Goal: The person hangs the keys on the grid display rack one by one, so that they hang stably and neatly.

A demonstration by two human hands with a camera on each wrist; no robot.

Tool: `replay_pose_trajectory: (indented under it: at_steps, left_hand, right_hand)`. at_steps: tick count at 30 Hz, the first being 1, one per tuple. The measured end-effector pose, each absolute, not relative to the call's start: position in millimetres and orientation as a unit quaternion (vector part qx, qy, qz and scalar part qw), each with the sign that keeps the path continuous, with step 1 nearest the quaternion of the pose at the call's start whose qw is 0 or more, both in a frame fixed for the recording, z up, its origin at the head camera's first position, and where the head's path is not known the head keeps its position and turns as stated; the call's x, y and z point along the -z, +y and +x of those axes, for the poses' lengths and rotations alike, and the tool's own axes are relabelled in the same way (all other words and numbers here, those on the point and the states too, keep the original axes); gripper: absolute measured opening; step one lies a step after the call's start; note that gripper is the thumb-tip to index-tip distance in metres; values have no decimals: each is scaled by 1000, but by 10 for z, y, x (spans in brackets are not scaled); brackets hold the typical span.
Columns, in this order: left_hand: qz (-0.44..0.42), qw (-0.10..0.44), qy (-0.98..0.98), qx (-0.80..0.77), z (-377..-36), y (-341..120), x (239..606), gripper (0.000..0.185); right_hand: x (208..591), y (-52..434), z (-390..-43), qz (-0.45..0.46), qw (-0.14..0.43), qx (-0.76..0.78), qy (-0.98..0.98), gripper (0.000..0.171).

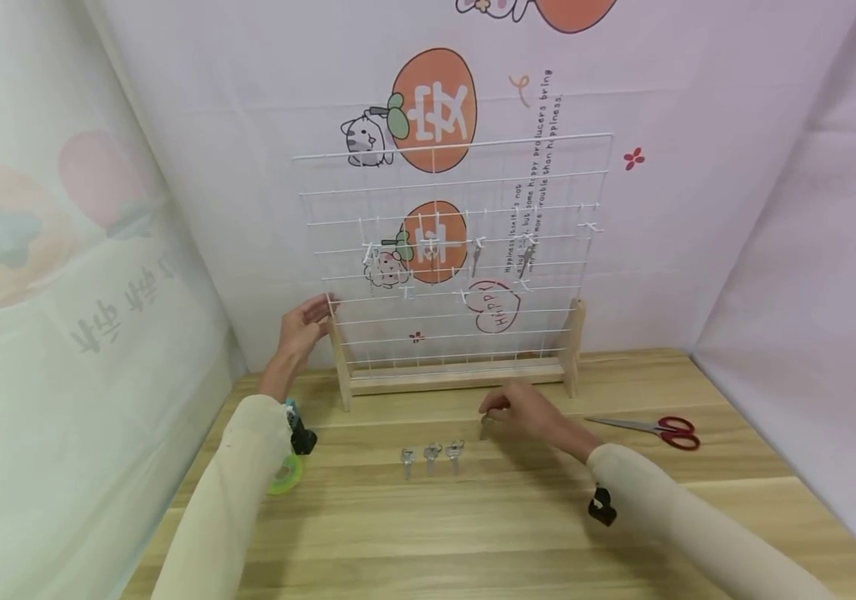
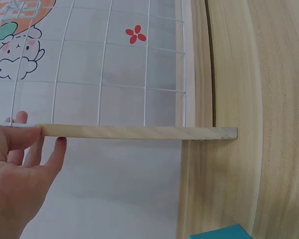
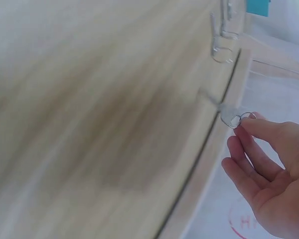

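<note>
A white wire grid rack [image 1: 458,381] on a wooden stand rises at the back of the table. My left hand [image 1: 300,335] grips the upper end of its left wooden post [image 2: 134,132], thumb on one side and fingers on the other. Low over the table, in front of the rack, my right hand [image 1: 527,410] pinches a key [image 3: 230,114] by its small ring, the blade hanging free. Three more keys [image 1: 431,456] with rings lie in a row to its left. Other keys [image 1: 478,258] hang from white hooks on the grid.
Red-handled scissors [image 1: 677,433] lie at the right of the table. By the left forearm are a green tape roll [image 1: 288,475] and a teal and black object [image 1: 300,432]. Printed white cloth surrounds the table at the back and sides.
</note>
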State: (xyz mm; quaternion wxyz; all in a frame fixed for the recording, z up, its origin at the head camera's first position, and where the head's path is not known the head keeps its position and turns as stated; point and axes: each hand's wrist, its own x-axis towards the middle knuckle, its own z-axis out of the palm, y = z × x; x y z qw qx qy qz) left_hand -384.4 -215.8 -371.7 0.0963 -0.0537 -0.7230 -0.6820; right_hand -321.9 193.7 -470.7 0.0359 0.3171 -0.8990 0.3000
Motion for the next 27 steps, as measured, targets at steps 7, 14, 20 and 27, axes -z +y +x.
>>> replay_pose_trajectory:
  at_steps: [7, 14, 20, 27]
  left_hand:
    - [-65, 113, -700, 702, -3868, -2123, 3691, 67]
    - [-53, 132, -709, 690, -3878, -2131, 3715, 64]
    - [-45, 135, -718, 682, -3885, -2150, 3744, 67]
    - [-62, 136, -725, 672, -3880, -2148, 3759, 64]
  right_hand:
    - [4374, 2174, -3227, 350, 97, -289, -886, 11]
    - [3945, 2429, -3265, 344, 139, -282, -885, 10]
    - [3473, 2685, -3249, 290, 134, -266, -910, 11]
    - [2998, 2949, -3219, 280, 213, -246, -903, 12]
